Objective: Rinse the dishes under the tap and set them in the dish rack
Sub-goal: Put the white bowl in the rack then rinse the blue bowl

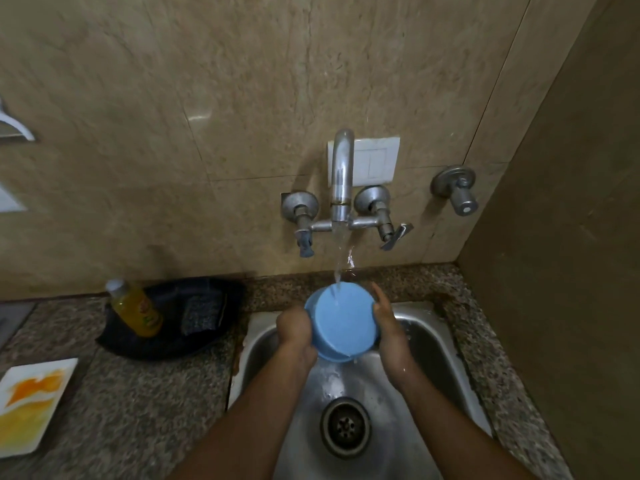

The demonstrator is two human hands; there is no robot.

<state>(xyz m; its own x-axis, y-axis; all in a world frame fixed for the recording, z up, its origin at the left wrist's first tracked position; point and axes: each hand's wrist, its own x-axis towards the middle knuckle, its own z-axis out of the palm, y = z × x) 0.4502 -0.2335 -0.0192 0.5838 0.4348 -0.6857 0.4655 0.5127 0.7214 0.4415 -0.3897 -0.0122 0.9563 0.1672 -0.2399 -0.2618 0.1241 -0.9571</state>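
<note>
A light blue bowl (341, 320) is held bottom-up over the steel sink (433, 337), tilted toward me. Water runs from the wall tap (341, 181) onto its base. My left hand (294, 329) grips the bowl's left rim with curled fingers. My right hand (386, 317) lies flat against the bowl's right side, fingers straight and pointing toward the wall. No dish rack is in view.
A black tray (166, 341) on the granite counter left of the sink holds a yellow soap bottle (136, 308) and a scrub pad (201, 313). A white square plate with orange stains (31, 403) lies at the left edge. The drain (344, 426) sits below the hands.
</note>
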